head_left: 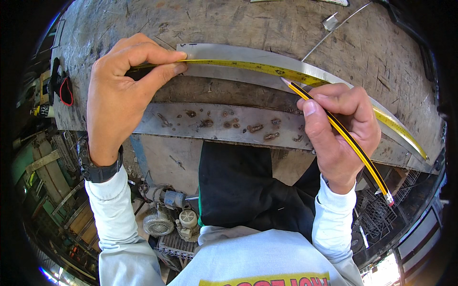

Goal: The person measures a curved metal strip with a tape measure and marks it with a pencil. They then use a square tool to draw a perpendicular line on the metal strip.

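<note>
A yellow tape measure blade (238,64) lies stretched along a long grey metal strip (214,50) on the worktable. My left hand (126,81) pinches the blade between thumb and forefinger near the strip's left end. Between the fingers of my right hand (346,126) is a yellow and black striped pencil (346,133). Its tip points up and left, at the lower edge of the blade, and whether it touches is hard to tell. The blade runs on past my right hand toward the strip's right end. The tape's case is not visible.
A second metal strip (224,121) with burn marks and small holes lies along the table's near edge. Behind the strips, a thin rod (329,33) and a small metal piece (330,22) rest on the scratched tabletop (119,21). Motors (162,217) stand below, left of my legs.
</note>
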`<state>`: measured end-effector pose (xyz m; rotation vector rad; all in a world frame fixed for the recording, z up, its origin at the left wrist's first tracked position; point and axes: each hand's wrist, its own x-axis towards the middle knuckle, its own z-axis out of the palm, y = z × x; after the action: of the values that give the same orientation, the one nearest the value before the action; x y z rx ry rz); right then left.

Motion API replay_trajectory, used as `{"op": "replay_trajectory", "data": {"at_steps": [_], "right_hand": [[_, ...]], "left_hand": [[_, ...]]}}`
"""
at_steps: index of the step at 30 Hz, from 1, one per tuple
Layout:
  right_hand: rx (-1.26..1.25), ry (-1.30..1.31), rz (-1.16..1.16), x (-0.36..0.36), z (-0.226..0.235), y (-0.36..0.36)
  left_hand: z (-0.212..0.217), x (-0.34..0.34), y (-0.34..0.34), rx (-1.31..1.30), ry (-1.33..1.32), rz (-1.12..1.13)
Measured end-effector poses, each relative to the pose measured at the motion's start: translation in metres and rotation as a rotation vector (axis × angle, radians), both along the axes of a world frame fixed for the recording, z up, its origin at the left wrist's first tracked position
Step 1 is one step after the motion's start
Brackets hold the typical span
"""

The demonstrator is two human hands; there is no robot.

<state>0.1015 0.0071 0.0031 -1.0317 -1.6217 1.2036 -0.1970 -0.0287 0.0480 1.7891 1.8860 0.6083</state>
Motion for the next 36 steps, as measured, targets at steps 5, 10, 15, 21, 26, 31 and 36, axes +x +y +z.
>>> {"op": "replay_trajectory", "data": {"at_steps": [5, 10, 15, 21, 26, 31, 36], "right_hand": [[-0.054, 0.031, 0.101, 0.006, 0.0016, 0.0031], [-0.137, 0.114, 0.053, 0.0042, 0.0024, 0.0022], [-0.071, 0.072, 0.05, 0.0019, -0.0011, 0.0029], [-0.024, 0.031, 0.032, 0.0018, -0.0012, 0.0031], [-0.026, 0.02, 0.016, 0.0007, -0.001, 0.0019], [-0.002, -0.001, 0.01, -0.0008, -0.0008, 0.002], [-0.011, -0.009, 0.06, 0.0004, 0.0023, 0.0037]], "left_hand": [[-0.0012, -0.0003, -0.0016, -0.004, -0.041, 0.021], [0.0014, -0.001, -0.0005, -0.018, 0.012, -0.024], [-0.0011, -0.0005, -0.0003, 0.005, -0.015, 0.0], [-0.0012, -0.0003, -0.0009, -0.001, -0.021, 0.012], [-0.0008, 0.0002, -0.0003, 0.007, -0.012, -0.002], [-0.0016, -0.0007, -0.0007, -0.003, -0.031, 0.01], [-0.0011, -0.0005, -0.0008, -0.01, -0.022, 0.014]]}}
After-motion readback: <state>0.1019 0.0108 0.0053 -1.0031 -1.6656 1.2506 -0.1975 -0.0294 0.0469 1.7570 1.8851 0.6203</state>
